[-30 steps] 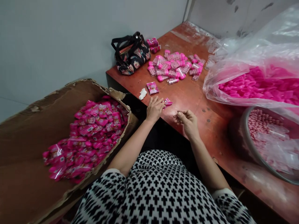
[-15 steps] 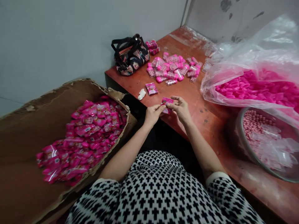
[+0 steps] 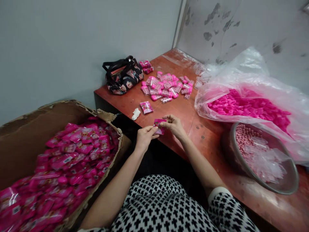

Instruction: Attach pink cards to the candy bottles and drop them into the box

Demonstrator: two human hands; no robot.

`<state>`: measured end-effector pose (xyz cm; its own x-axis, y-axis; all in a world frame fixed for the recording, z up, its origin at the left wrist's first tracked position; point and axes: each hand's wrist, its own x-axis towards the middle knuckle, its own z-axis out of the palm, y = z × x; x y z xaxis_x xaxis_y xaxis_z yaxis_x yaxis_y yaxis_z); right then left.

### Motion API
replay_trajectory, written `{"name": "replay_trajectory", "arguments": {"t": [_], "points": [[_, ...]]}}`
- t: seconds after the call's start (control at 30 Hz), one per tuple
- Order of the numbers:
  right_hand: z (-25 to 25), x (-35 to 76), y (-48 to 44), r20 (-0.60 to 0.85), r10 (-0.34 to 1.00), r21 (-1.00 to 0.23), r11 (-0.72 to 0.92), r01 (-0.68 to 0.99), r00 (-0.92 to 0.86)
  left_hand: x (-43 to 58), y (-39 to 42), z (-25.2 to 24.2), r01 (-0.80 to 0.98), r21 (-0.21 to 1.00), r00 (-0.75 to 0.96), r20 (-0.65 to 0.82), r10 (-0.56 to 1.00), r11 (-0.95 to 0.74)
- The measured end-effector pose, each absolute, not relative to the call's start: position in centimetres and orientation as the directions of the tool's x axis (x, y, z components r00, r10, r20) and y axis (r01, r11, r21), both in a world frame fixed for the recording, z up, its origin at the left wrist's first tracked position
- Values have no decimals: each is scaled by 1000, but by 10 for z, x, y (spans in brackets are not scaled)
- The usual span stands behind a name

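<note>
Both hands pinch one small pink printed packet (image 3: pixel 159 122) over the table's near edge. My left hand (image 3: pixel 144 138) grips its lower left side between thumb and fingers. On its right side, my right hand (image 3: pixel 174 125) closes thumb and forefinger on the packet, the other fingers bent. Just beyond lies another pink packet (image 3: pixel 146 107), flat on the table, beside a crumpled white scrap (image 3: pixel 136 114). Farther back is a heap of small clear bottles with pink caps (image 3: pixel 166 84), filled with pink beads.
A torn cardboard box (image 3: pixel 41 117) full of pink packets (image 3: pixel 72 161) stands at left. On the red table (image 3: pixel 193 141) are a floral handbag (image 3: pixel 125 77), a plastic bag (image 3: pixel 201 103) of pink caps (image 3: pixel 243 103), and a basin (image 3: pixel 295 175) with pink beads (image 3: pixel 243 135) and clear pieces.
The view has tilted up and shifted right, so everything sits lower and more to the left. Both hands still hold the packet, with little change in their grip.
</note>
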<state>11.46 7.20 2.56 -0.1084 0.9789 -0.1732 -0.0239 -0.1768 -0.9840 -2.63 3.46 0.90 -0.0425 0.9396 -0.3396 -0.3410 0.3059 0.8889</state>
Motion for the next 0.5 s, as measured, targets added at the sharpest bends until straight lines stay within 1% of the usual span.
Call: {"name": "replay_trajectory", "arguments": {"t": [0.1,0.2,0.23,0.27,0.3,0.33,0.4,0.43,0.47,0.5], "points": [[25,115,75,-172,974,-984,-176,-20,-150,-24,36,7,-328,896,-89,-344,935,299],[20,115,78,-121,983,-993,-119,27,-138,-25,37,4,-325,905,-142,-334,932,275],[18,115,79,-95,989,-994,-87,72,-112,-26,38,4,-328,905,-160,-336,928,271],[16,116,80,-64,995,-987,-51,152,-79,-28,37,4,-335,902,-179,-343,922,271],[14,118,82,-31,998,-962,-16,272,-51,-30,37,4,-351,896,-195,-356,914,274],[13,120,83,0,999,-907,19,420,-45,-33,36,6,-377,884,-208,-373,904,278],[13,125,87,41,993,-716,107,690,-112,-38,34,9,-452,843,-194,-411,891,291],[15,128,91,45,985,-615,160,772,-169,-40,33,11,-489,819,-166,-425,890,301],[18,130,97,49,976,-536,206,819,-214,-42,32,13,-518,796,-132,-434,891,312],[22,132,104,64,970,-484,236,843,-235,-44,31,14,-537,780,-100,-439,893,323]]}}
